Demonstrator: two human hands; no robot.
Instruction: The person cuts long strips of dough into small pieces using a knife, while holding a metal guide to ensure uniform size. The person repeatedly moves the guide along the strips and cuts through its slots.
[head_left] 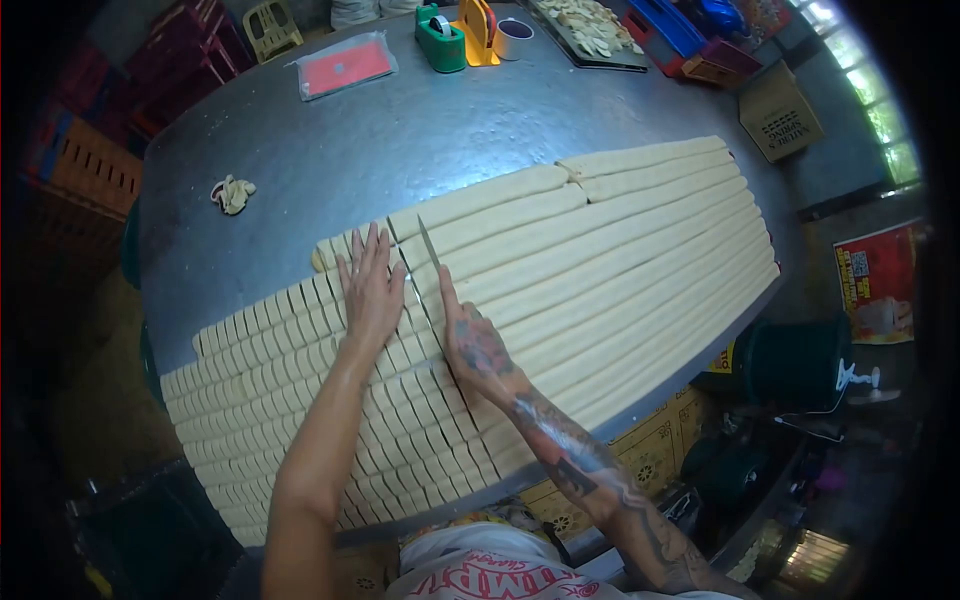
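Long pale dough ropes point(640, 238) span grey metal table point(270, 135), sliced left, whole right. Right hand point(478, 348) grips thin silver knife point(429, 243), index extended; left hand point(374, 292) flat, fingers straight, on slices. Best: blade parallel to cuts, fingertips clear.

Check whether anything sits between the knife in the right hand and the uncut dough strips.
Nothing visible does. The right hand holds the knife at the uncut dough strips; the left hand rests on cut pieces, left of the blade, not under it.
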